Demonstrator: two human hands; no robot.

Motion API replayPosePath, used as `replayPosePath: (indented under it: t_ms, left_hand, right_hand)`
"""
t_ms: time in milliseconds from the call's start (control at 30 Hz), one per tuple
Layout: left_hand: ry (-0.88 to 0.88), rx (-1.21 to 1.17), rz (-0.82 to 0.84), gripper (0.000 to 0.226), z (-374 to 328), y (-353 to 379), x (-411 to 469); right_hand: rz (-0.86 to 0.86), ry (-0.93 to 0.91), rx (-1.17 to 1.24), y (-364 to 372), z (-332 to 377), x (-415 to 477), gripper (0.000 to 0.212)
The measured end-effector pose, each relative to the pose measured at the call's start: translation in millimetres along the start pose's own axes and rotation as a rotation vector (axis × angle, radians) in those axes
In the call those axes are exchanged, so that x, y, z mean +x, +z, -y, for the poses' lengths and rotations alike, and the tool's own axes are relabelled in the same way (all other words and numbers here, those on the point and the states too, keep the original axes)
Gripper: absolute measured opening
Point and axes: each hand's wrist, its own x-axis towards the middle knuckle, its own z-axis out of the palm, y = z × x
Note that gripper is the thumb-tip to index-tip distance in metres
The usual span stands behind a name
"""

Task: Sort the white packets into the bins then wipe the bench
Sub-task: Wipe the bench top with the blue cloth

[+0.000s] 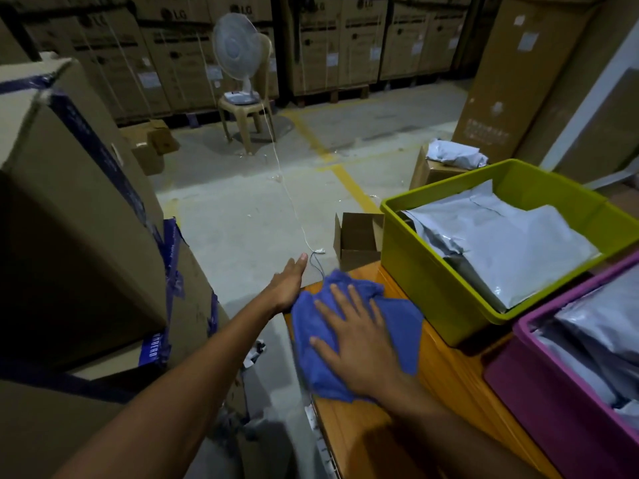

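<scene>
Stacked cartons (349, 46), concrete floor (242, 209), fan (235, 46)

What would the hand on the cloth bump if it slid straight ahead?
Probably nothing: the right hand and blue cloth would slide off the bench, left of the green bin.

Right hand (363, 344) presses a blue cloth (401, 326) flat on the bench (446, 375); left hand (288, 283) rests at its edge

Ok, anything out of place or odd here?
Some white packets lie heaped on a brown cardboard box behind the green plastic bin, not in a bin. A thin white cord trails loose across the floor.
</scene>
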Motion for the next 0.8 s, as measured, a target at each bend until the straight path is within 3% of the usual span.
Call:
replayPosePath:
  t_ms: [100,167,267,367,433,533,567,700,800]
  left_hand:
    - [0.095,0.121,-0.054,0.081,0,3,-3]
    - [0.159,0.165,-0.073,0.067,-3,4,-8]
    - [0.235,0.169,-0.101,0.058,-6,5,-16]
    - [0.299,0.329,-0.086,0.07,-2,2,-19]
    - [0.364,0.548,-0.114,0.082,4,3,-19]
    - [0.432,0.816,-0.175,0.08,7,10,-30]
    - [0.444,0.853,-0.178,0.08,8,14,-35]
    - [0.501,0.92,-0.186,0.09,13,31,-61]
    - [0.523,0.93,-0.156,0.088,19,47,-89]
  right_hand:
    - [-0.056,0.342,-0.057,-4,-8,29,0.071]
    - [-0.067,0.407,-0.031,-1,15,45,0.07]
    - [-0.071,0.223,-0.024,8,50,25,0.074]
    - [-0.061,0.03,-0.021,9,35,-20,0.078]
    - [-0.076,0.09,-0.004,2,6,-37,0.074]
    - [-0.113,0.372,-0.049,-7,-10,-54,0.077]
    - [-0.124,0.376,-0.053,-8,-4,-61,0.078]
    - [-0.066,0.112,-0.023,-1,17,-120,0.074]
    - [-0.07,0.109,-0.022,-9,-14,-165,0.073]
